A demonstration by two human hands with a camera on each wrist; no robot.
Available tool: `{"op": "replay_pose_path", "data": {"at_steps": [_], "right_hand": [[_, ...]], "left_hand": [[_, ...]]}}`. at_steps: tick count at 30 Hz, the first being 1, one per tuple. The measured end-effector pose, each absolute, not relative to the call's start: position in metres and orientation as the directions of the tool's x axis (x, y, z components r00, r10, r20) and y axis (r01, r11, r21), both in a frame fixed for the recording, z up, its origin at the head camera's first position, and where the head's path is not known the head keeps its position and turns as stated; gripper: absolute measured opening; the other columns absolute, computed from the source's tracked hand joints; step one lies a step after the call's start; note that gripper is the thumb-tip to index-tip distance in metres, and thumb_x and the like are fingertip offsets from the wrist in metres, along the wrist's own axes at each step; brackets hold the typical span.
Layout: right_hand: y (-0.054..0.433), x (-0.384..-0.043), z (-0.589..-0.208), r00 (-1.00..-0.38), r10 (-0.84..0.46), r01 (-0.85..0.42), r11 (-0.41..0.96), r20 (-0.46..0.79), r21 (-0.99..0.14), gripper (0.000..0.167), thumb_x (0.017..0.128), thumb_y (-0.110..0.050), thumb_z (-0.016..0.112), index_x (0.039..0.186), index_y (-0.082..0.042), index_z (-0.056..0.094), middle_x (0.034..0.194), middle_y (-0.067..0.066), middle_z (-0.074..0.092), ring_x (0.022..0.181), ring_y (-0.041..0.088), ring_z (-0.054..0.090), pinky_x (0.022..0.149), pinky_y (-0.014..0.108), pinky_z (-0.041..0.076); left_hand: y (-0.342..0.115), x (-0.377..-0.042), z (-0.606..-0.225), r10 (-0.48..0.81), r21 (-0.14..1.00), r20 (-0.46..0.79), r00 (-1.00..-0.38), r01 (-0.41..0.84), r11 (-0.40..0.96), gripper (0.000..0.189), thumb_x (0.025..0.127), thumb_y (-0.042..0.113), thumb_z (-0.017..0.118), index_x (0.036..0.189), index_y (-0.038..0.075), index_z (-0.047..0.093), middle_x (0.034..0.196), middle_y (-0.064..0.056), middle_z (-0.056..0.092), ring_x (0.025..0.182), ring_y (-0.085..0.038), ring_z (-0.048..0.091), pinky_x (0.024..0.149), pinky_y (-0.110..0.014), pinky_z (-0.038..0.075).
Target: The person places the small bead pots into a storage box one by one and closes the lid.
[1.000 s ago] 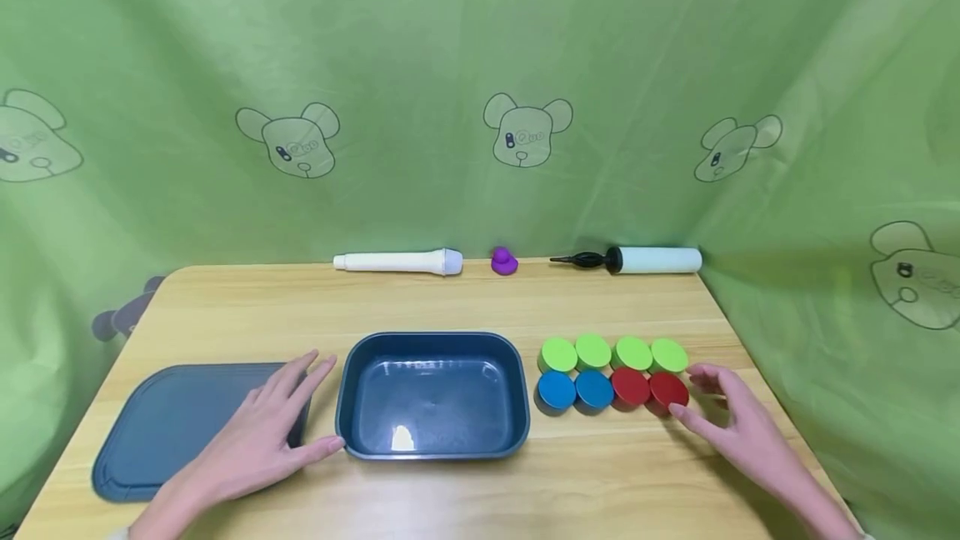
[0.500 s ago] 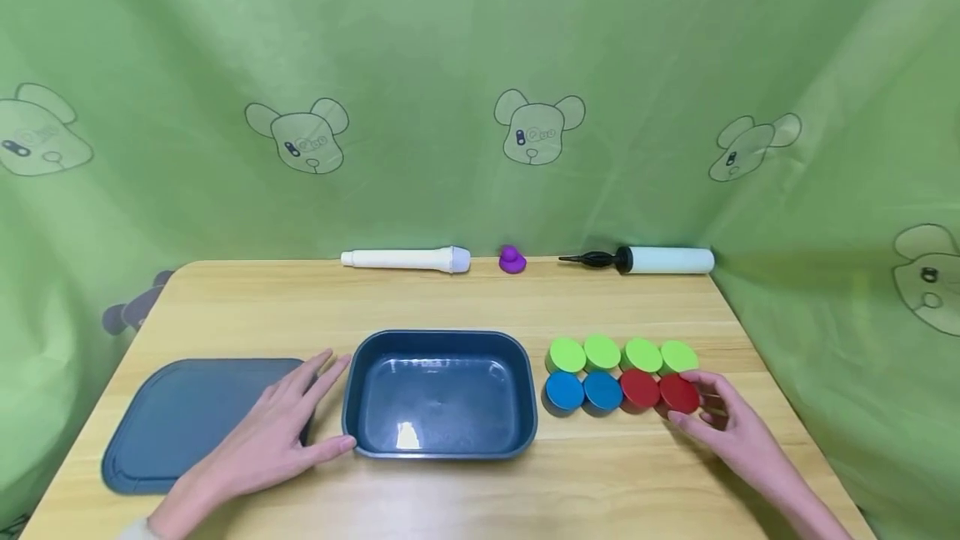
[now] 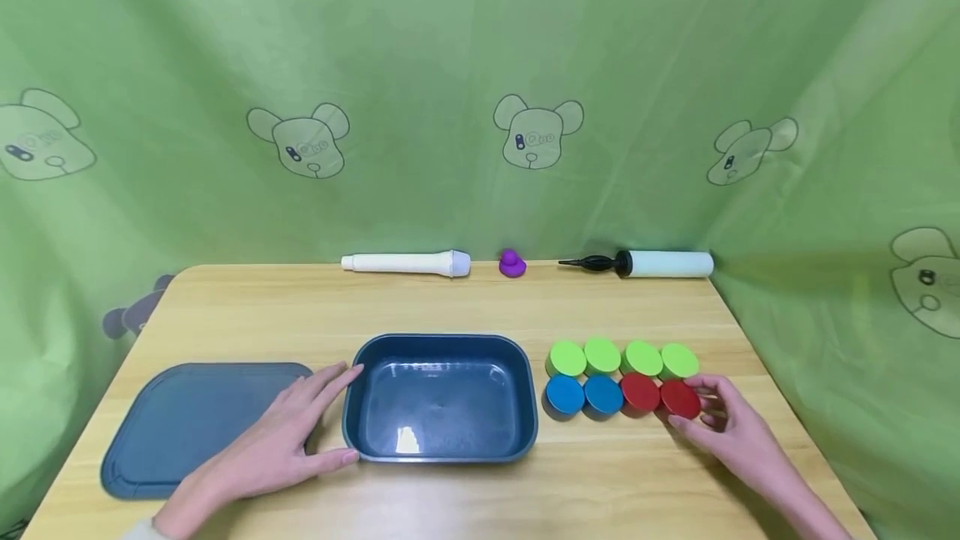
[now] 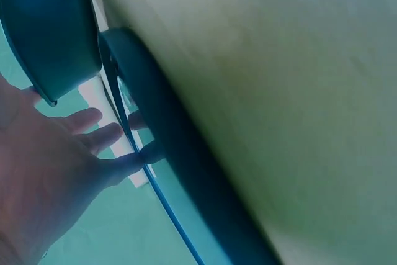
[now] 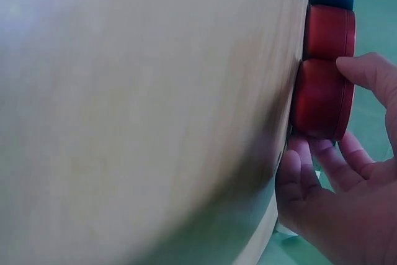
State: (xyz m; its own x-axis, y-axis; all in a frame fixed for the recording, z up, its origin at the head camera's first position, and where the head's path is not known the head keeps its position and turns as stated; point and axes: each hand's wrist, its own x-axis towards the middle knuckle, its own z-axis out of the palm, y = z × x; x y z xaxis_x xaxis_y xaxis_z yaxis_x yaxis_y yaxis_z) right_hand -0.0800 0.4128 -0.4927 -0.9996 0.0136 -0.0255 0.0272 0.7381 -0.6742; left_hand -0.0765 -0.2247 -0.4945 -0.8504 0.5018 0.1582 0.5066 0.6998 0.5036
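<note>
In the head view, a dark blue rectangular box (image 3: 441, 407) stands open-topped at the middle of the table. My left hand (image 3: 273, 440) is at its left side, fingers spread and nearly straight, fingertips and thumb by the rim. Right of the box, round lidded tins stand in two rows: several light green ones (image 3: 602, 355) behind, two blue (image 3: 563, 394) and two red in front. My right hand (image 3: 738, 436) holds the rightmost red tin (image 3: 679, 399) between thumb and fingers. In the right wrist view that tin (image 5: 317, 98) stands on the table beside the other red tin (image 5: 327, 32).
A flat dark blue lid (image 3: 187, 423) lies left of the box, partly under my left hand. Along the back edge lie a white microphone-shaped thing (image 3: 401, 263), a purple rubber duck (image 3: 512, 263) and a hand pump (image 3: 667, 264). Green cloth (image 3: 450, 107) hangs behind the table (image 3: 480, 307).
My right hand has closed in from the right onto the end red tin, thumb and fingers now against its sides. The left hand keeps its place by the box. The head view has shifted slightly.
</note>
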Motion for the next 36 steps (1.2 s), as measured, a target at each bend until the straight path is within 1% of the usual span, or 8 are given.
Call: {"op": "replay_pose_path", "data": {"at_steps": [3, 6, 11, 15, 20, 25, 32, 36], "right_hand": [[0.411, -0.077, -0.492, -1.000, 0.030, 0.027, 0.748, -0.007, -0.663, 0.067, 0.094, -0.031, 0.091, 0.144, -0.002, 0.057, 0.134, 0.022, 0.067, 0.104, -0.005, 0.058, 0.084, 0.011, 0.050], [0.411, -0.072, -0.490, -0.999, 0.039, 0.008, 0.760, 0.032, -0.649, 0.067, 0.093, -0.028, 0.092, 0.144, -0.002, 0.059, 0.131, 0.022, 0.069, 0.102, -0.008, 0.057, 0.082, 0.010, 0.051], [0.414, -0.063, -0.481, -0.994, 0.062, -0.009, 0.789, 0.094, -0.615, 0.066, 0.091, -0.024, 0.093, 0.142, 0.002, 0.059, 0.129, 0.023, 0.068, 0.098, -0.012, 0.054, 0.079, 0.008, 0.050], [0.416, -0.057, -0.473, -0.989, 0.064, -0.034, 0.775, 0.131, -0.631, 0.064, 0.092, -0.018, 0.093, 0.142, 0.002, 0.059, 0.128, 0.021, 0.067, 0.098, -0.013, 0.056, 0.079, 0.008, 0.050], [0.412, -0.053, -0.463, -0.985, 0.057, -0.058, 0.788, 0.165, -0.613, 0.063, 0.092, -0.023, 0.093, 0.143, -0.005, 0.062, 0.124, 0.004, 0.068, 0.099, -0.012, 0.058, 0.081, 0.008, 0.050], [0.404, -0.049, -0.455, -0.983, 0.084, -0.037, 0.778, 0.162, -0.628, 0.065, 0.092, -0.027, 0.093, 0.146, -0.010, 0.061, 0.121, -0.012, 0.068, 0.100, -0.012, 0.059, 0.081, 0.009, 0.050], [0.390, -0.048, -0.437, -0.980, 0.111, -0.032, 0.735, 0.167, -0.677, 0.066, 0.094, -0.025, 0.091, 0.152, -0.012, 0.060, 0.122, -0.024, 0.067, 0.103, -0.011, 0.061, 0.081, 0.009, 0.050], [0.378, -0.053, -0.428, -0.977, 0.088, -0.068, 0.730, 0.192, -0.680, 0.065, 0.095, -0.024, 0.090, 0.151, -0.010, 0.061, 0.122, -0.020, 0.068, 0.104, -0.008, 0.062, 0.085, 0.007, 0.047]], "left_hand": [[-0.223, -0.075, -0.496, 0.498, 0.518, 0.138, -0.856, 0.491, 0.701, 0.100, 0.097, 0.064, 0.075, 0.176, 0.028, 0.025, 0.173, -0.015, 0.036, 0.155, -0.047, 0.037, 0.120, -0.076, 0.022], [-0.222, -0.075, -0.495, 0.499, 0.514, 0.130, -0.857, 0.489, 0.705, 0.099, 0.099, 0.063, 0.073, 0.176, 0.028, 0.024, 0.174, -0.015, 0.035, 0.155, -0.047, 0.037, 0.121, -0.076, 0.020], [-0.221, -0.074, -0.494, 0.502, 0.505, 0.122, -0.856, 0.489, 0.711, 0.099, 0.100, 0.063, 0.072, 0.177, 0.026, 0.022, 0.174, -0.014, 0.034, 0.155, -0.050, 0.036, 0.121, -0.075, 0.023], [-0.219, -0.076, -0.494, 0.512, 0.503, 0.129, -0.849, 0.501, 0.705, 0.098, 0.101, 0.062, 0.071, 0.177, 0.025, 0.022, 0.175, -0.011, 0.034, 0.155, -0.048, 0.037, 0.121, -0.074, 0.026], [-0.219, -0.081, -0.493, 0.524, 0.488, 0.152, -0.838, 0.525, 0.697, 0.097, 0.101, 0.062, 0.071, 0.176, 0.023, 0.024, 0.173, -0.015, 0.037, 0.153, -0.048, 0.040, 0.117, -0.076, 0.032], [-0.219, -0.082, -0.493, 0.521, 0.496, 0.147, -0.841, 0.518, 0.697, 0.097, 0.101, 0.063, 0.070, 0.176, 0.024, 0.024, 0.173, -0.016, 0.036, 0.154, -0.048, 0.038, 0.118, -0.075, 0.030], [-0.218, -0.080, -0.497, 0.503, 0.494, 0.149, -0.852, 0.504, 0.708, 0.093, 0.104, 0.062, 0.066, 0.176, 0.022, 0.025, 0.173, -0.014, 0.036, 0.155, -0.046, 0.038, 0.121, -0.072, 0.027], [-0.217, -0.079, -0.497, 0.492, 0.486, 0.149, -0.858, 0.497, 0.719, 0.092, 0.104, 0.063, 0.066, 0.174, 0.018, 0.027, 0.173, -0.013, 0.036, 0.158, -0.041, 0.035, 0.123, -0.069, 0.025]]}}
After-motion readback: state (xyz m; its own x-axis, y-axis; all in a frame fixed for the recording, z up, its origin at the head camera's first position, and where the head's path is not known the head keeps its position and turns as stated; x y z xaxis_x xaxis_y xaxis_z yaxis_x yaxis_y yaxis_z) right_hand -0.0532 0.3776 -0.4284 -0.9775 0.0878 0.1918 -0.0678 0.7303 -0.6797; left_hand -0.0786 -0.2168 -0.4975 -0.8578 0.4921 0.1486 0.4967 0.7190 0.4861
